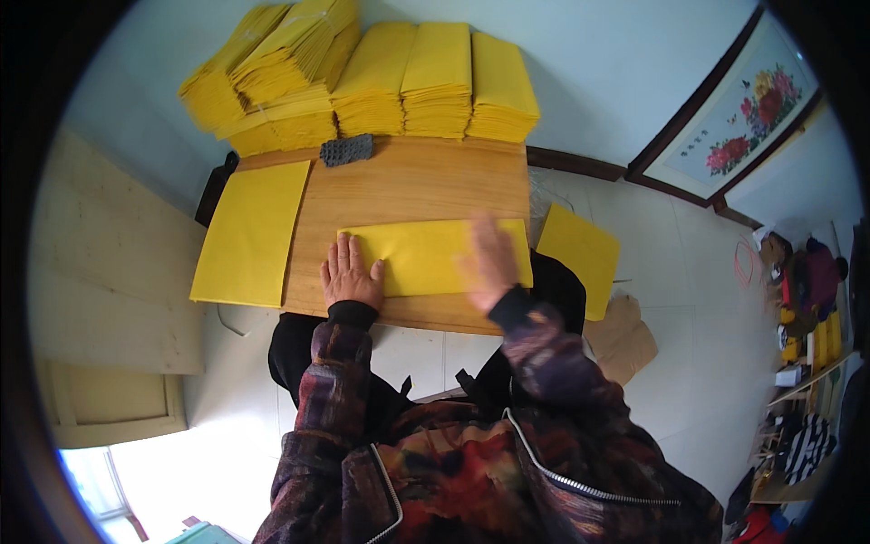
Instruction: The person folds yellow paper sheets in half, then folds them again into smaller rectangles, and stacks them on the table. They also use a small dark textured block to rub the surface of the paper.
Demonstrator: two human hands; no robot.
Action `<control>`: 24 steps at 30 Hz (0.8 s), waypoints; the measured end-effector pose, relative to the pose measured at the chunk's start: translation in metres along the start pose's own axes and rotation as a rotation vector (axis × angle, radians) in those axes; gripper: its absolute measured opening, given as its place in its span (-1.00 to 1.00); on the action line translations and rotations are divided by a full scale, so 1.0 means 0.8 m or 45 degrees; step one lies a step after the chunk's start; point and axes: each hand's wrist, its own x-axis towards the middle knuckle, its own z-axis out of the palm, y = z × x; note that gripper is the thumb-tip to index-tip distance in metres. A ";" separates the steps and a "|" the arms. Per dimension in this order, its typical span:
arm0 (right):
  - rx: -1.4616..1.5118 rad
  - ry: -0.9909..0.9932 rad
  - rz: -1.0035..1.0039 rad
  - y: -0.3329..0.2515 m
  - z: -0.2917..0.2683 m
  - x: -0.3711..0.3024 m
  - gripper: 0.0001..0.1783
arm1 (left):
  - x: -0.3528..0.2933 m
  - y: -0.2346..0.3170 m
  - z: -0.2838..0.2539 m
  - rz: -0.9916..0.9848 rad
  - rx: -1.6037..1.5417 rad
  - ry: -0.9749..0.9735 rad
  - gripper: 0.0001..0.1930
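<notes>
Where the near side of the wooden tabletop (399, 186) faces the person's lap, centre of the frame, a long yellow paper-like piece (421, 258) lies crosswise, flat. Left hand (353, 274) palm down across its left end; fingers straight, thumb out to the side, gripping nothing. Right hand (490, 263) over its right part, fingers extended, nothing visibly grasped; blurred, so I cannot tell whether it presses or hovers. Black cuffs, dark multicoloured sleeves (343, 358).

Left of centre: a broader yellow sheet (249, 236), flat, overlapping the tabletop's left edge. Above centre: a dark grey textured pad (347, 150), just in front of the stacks. Along the far edge, top of frame: three neat yellow stacks (437, 72) side by side; a looser yellow pile (290, 45) at upper left.

Right of centre, beyond the person's knee: another yellow sheet (580, 258), with brown cardboard (621, 337) on the floor near it. Upper right: framed flower picture (752, 118) against the wall.
</notes>
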 end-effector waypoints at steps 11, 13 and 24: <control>-0.268 -0.236 0.210 0.024 0.018 0.004 -0.20 | -0.001 -0.002 0.005 0.008 -0.007 0.033 -0.29; -0.267 -0.249 0.312 0.053 -0.004 -0.007 -0.21 | 0.000 -0.002 -0.002 -0.010 -0.009 0.008 -0.29; -0.337 -0.219 0.257 0.070 0.000 -0.015 -0.20 | 0.003 0.185 0.018 0.508 -0.189 -0.227 -0.37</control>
